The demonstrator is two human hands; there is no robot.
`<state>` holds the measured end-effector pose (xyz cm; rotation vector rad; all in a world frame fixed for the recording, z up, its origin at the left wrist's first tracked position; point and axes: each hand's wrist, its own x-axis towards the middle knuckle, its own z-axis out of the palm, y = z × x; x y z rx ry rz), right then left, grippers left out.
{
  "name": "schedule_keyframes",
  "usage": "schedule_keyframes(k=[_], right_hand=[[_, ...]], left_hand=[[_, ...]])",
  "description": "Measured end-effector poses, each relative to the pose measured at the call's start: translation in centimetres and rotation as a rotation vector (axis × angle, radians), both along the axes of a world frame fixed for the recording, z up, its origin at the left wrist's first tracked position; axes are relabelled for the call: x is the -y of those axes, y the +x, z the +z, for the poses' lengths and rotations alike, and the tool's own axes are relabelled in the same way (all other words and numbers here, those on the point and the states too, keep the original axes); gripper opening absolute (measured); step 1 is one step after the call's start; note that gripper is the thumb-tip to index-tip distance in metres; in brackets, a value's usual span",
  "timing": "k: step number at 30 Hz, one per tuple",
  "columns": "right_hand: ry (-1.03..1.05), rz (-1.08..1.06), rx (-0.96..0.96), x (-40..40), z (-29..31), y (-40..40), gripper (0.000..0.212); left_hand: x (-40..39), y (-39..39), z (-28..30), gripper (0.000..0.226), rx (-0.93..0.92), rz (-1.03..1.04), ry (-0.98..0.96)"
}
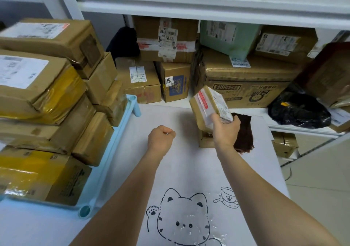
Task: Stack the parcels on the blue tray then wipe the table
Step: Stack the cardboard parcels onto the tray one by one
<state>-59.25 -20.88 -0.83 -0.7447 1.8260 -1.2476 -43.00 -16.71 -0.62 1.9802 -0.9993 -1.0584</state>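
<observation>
Two parcels are left off the stack. One, a small brown cardboard parcel with a white label and red-printed tape point(209, 105), is tilted in the air, clamped in the right hand point(225, 130) with the fingers wrapped over its near end, above the far right part of the white tabletop with the cat drawing point(170, 170). A second small cardboard box point(204, 141) sits on the tabletop directly under that hand, touching a folded dark brown cloth point(244, 132) near the right edge. The left hand point(161, 138) hovers mid-table, curled into a loose fist with nothing in it.

At the left edge, the pale blue plastic tray point(121, 132) already carries a tall pile of taped cardboard parcels point(47, 94), several tilted and overhanging. My judgement: adding the held parcel to that uneven top could tip or slide boxes off. The one-ended hold could also let the parcel slip during the carry across.
</observation>
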Motion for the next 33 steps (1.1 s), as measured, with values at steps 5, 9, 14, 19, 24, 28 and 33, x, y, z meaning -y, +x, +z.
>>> schedule_keyframes(k=[5,9,14,19,24,28,33], right_hand=[[0.063,0.116,0.413,-1.6,1.1,1.0,0.031],[0.192,0.241,0.721,-3.9,1.2,2.3,0.047],[0.305,0.283,0.904,-5.8,1.3,3.7,0.056],[0.43,0.411,0.999,-7.4,1.5,5.1,0.067],[0.47,0.57,0.937,-9.3,2.7,6.5,0.056],[0.524,0.668,0.852,-10.0,3.4,7.1,0.062],[0.57,0.718,0.751,-10.5,3.0,7.4,0.083]], left_hand=[[-1.0,2.0,0.5,0.015,-0.18,0.154,-0.052],[-2.2,3.5,2.4,0.028,-0.291,0.235,-0.1],[-3.7,4.9,4.5,0.036,-0.394,0.219,-0.19],[-5.5,6.4,5.7,0.051,-0.512,0.16,-0.198],[-7.5,7.7,6.1,0.075,-0.585,0.013,-0.183],[-8.4,8.9,5.8,0.067,-0.586,-0.085,-0.199],[-9.5,10.3,5.6,0.082,-0.59,-0.046,-0.194]])
